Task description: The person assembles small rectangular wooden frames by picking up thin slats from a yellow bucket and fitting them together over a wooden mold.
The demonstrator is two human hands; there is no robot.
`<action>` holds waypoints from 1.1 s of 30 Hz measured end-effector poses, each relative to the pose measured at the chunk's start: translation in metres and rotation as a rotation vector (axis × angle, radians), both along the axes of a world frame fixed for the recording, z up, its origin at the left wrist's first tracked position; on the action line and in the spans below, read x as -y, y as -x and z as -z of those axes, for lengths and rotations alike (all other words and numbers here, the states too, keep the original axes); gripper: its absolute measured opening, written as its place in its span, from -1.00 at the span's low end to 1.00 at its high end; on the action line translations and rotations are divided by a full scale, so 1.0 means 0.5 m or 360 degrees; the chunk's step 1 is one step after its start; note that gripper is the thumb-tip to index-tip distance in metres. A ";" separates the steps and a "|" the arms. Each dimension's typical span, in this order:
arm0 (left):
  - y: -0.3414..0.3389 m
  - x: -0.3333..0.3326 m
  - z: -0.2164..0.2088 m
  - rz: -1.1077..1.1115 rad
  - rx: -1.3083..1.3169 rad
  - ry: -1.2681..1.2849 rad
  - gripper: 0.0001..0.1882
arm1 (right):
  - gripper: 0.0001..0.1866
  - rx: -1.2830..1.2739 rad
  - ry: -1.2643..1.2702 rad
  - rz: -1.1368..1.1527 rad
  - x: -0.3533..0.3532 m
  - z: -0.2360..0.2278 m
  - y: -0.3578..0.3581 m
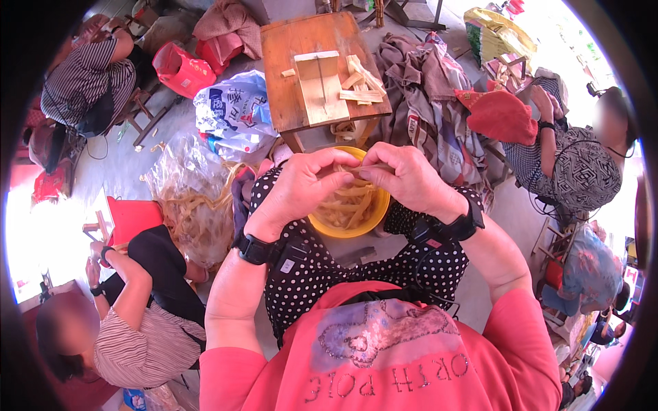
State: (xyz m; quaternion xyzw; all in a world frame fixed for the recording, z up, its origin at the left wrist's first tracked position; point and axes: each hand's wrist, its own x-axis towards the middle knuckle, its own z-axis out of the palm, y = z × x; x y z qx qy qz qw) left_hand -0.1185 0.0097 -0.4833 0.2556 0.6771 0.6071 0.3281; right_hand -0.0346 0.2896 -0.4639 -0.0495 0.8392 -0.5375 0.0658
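Over a yellow bowl [379, 218] held between my knees, my left hand [296, 190] and my right hand [414, 183] come close together. Thumbs and fingertips of both are pinched on a thin tan strip [349, 168], mostly covered by the fingers. I cannot make out what the strip is made of. Long, pale tan strips [345, 205] lie loose in the bowl below.
Ahead stands a wooden stool [288, 41] bearing a light board [322, 109] and several pale flat pieces [363, 82]. A clear plastic bag [185, 171] with tan strips lies left, near a white-blue bag [236, 113]. Cloth [418, 89] is heaped right. Several people sit around.
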 end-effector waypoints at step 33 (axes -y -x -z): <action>0.681 -0.046 0.403 -0.0600 0.0258 0.0010 -0.78 | -0.72 0.0074 -0.0228 0.0198 -0.156 0.364 0.679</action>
